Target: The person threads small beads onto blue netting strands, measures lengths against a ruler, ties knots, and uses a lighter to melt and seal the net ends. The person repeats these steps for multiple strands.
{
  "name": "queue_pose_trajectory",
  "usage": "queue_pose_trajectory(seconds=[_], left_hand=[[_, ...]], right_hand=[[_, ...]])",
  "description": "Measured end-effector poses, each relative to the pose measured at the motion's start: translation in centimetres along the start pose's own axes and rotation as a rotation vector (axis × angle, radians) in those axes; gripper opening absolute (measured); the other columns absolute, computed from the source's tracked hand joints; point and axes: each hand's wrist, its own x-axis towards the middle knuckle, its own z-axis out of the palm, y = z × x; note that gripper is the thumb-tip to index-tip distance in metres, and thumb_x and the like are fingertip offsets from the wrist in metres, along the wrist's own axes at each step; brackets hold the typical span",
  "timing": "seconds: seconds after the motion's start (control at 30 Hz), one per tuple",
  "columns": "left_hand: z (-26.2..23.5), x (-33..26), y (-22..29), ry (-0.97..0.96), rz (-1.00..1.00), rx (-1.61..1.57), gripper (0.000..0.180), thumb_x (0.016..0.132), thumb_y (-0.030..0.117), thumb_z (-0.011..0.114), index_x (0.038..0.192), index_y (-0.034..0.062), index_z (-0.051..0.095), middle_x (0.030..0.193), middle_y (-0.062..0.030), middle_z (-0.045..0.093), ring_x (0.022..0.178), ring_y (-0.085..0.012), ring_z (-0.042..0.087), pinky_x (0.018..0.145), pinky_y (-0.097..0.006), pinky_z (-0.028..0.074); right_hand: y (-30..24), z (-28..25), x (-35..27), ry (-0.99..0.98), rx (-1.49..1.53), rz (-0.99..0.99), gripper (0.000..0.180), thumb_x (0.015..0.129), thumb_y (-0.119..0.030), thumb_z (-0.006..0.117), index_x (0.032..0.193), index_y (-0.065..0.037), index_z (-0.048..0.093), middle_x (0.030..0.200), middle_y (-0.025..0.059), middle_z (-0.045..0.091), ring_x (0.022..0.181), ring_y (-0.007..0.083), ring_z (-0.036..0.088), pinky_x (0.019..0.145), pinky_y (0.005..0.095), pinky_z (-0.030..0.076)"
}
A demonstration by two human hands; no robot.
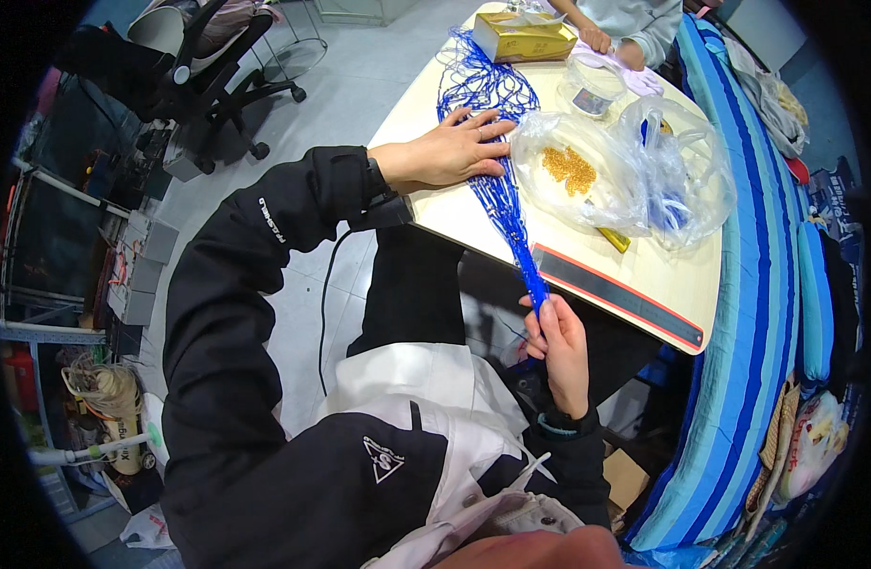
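Note:
A bundle of long blue beaded strands (500, 204) runs over the table's near edge, its far end spread in loose loops (483, 81). My left hand (454, 150) lies flat on the strands with fingers spread, a ring on one finger. At the near end, just off the table edge, my right hand (561, 346) is closed round the gathered strands, thumb on top. To the right of the bundle, a clear plastic bag (540, 194) is laid open with a heap of small golden beads (569, 171) on it. A dark ruler with a red edge (618, 296) lies along the near edge.
Another plastic bag (682, 180) holds something blue. A clear round tub (590, 90) and a yellow tissue box (523, 38) stand farther back. Across the table are another person's hands (611, 45). A blue striped bed cover (739, 313) borders the right; an office chair (217, 71) stands left.

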Motion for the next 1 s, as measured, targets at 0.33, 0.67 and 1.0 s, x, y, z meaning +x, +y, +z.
queue_pose_trajectory(seconds=[0.33, 0.67, 1.0], left_hand=[[-4.7, -5.6, 3.7, 0.208, -0.213, -0.312, 0.016, 0.077, 0.005, 0.072, 0.09, 0.0054, 0.064, 0.097, -0.0112, 0.064, 0.088, -0.0296, 0.065, 0.074, -0.036, 0.053], [-0.3, -5.0, 6.8, 0.508, -0.235, -0.428, 0.017, 0.073, 0.004, 0.075, 0.088, 0.0044, 0.067, 0.095, -0.0078, 0.068, 0.088, -0.0266, 0.065, 0.076, -0.035, 0.052], [-2.1, -6.6, 8.1, 0.766, -0.175, -0.555, 0.02, 0.065, -0.004, 0.073, 0.083, 0.0024, 0.066, 0.09, -0.0069, 0.068, 0.084, -0.0235, 0.063, 0.073, -0.033, 0.051]], right_hand=[[2.6, -1.3, -0.1, 0.286, -0.749, -0.426, 0.023, 0.094, -0.008, 0.061, 0.113, 0.004, 0.057, 0.102, 0.0099, 0.063, 0.088, 0.0134, 0.062, 0.081, 0.0247, 0.049], [-0.8, 2.1, -1.2, 0.213, -0.818, -0.451, 0.007, 0.088, 0.001, 0.063, 0.093, 0.005, 0.061, 0.094, 0.0108, 0.062, 0.072, 0.015, 0.063, 0.065, 0.025, 0.051], [-2.3, 7.0, 6.4, 0.218, -0.787, -0.758, 0.034, 0.084, -0.001, 0.069, 0.114, 0.001, 0.057, 0.103, 0.0144, 0.061, 0.085, 0.0241, 0.059, 0.072, 0.033, 0.05]])
